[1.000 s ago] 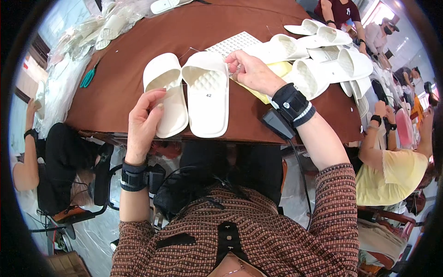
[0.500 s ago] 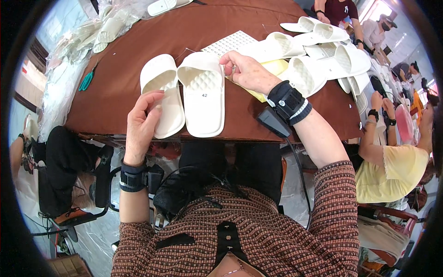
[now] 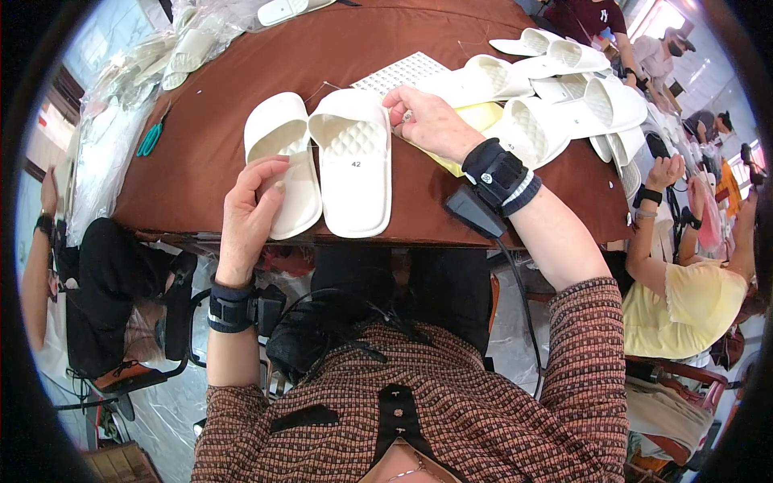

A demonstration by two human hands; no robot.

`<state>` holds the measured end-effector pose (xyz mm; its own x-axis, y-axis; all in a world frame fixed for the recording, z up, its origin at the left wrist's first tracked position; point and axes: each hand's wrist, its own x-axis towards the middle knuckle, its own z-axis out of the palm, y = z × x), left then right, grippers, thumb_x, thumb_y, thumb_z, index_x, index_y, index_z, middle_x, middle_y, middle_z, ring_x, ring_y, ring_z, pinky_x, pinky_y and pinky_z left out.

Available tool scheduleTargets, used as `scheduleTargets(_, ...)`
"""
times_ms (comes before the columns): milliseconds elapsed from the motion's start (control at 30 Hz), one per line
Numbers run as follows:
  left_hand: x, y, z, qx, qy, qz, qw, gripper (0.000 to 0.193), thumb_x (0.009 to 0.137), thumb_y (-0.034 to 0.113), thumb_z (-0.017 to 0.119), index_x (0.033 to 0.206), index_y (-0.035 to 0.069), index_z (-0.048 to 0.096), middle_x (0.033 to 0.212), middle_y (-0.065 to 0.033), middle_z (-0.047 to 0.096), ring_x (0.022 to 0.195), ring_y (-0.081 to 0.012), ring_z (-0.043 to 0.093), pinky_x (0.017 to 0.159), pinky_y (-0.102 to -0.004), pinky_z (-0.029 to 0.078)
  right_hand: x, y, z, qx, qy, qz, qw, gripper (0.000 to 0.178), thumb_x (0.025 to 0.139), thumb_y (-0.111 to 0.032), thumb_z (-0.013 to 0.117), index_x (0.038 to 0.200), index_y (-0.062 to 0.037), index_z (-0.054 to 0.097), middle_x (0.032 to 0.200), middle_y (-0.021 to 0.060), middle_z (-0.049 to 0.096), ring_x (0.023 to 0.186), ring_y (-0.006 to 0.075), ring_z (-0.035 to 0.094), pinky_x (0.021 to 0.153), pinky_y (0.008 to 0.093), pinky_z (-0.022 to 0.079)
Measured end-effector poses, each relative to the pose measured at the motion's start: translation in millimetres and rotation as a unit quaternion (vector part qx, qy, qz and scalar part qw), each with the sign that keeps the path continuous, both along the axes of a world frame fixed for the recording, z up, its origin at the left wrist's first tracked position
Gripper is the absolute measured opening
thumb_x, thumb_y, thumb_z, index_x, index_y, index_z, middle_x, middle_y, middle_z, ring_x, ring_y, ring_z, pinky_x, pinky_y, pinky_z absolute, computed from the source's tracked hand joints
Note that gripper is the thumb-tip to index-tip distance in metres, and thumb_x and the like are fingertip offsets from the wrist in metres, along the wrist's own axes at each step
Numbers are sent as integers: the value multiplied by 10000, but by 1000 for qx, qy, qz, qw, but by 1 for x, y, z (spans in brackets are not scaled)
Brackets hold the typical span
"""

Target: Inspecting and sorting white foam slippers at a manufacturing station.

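Two white slides lie side by side on the brown-covered table in front of me, the left slide (image 3: 299, 193) and the right slide (image 3: 355, 201), toes away from me. Each has a wide strap and a quilted insole. My left hand (image 3: 248, 197) holds the outer edge of the left slide, fingers curled over its insole, thumb a little apart from them. My right hand (image 3: 435, 125) is beside the right slide's strap, thumb and forefinger pinched at the strap's outer edge. Whatever is between those fingertips is too small to make out.
More white slides (image 3: 592, 105) are heaped at the right, near a yellow sheet (image 3: 483, 117) and a white perforated mat (image 3: 400, 72). Teal scissors (image 3: 150, 138) lie left. Plastic-wrapped slides (image 3: 191, 58) line the left edge. A co-worker in yellow (image 3: 684, 306) sits at the right.
Both my hands and the two slides stay almost in place. At the right the co-worker in yellow has shifted their hands, and a person's arm has come into view at far left.
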<state>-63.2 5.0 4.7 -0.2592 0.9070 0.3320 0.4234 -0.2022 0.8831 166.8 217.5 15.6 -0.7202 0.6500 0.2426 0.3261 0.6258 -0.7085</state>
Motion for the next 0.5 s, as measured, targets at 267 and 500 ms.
scheduleTargets(267, 0, 1, -1, -9, 11, 3, 1000, 272, 879, 0, 548, 1137, 6, 631, 1248, -95, 605, 1146, -189, 552, 999, -304, 421, -4, 3, -5, 68, -14, -10, 998, 263, 845, -37, 625, 1102, -38, 565, 865, 97, 632, 822, 235, 615, 761, 348, 495)
scheduleTargets(500, 0, 0, -2, -2, 31, 8, 999, 274, 872, 5, 555, 1135, 4, 632, 1240, -97, 610, 1139, -190, 556, 990, -298, 423, -6, 0, -6, 56, -5, -20, 998, 243, 861, -11, 585, 1101, -37, 559, 853, 101, 626, 812, 241, 612, 750, 357, 490)
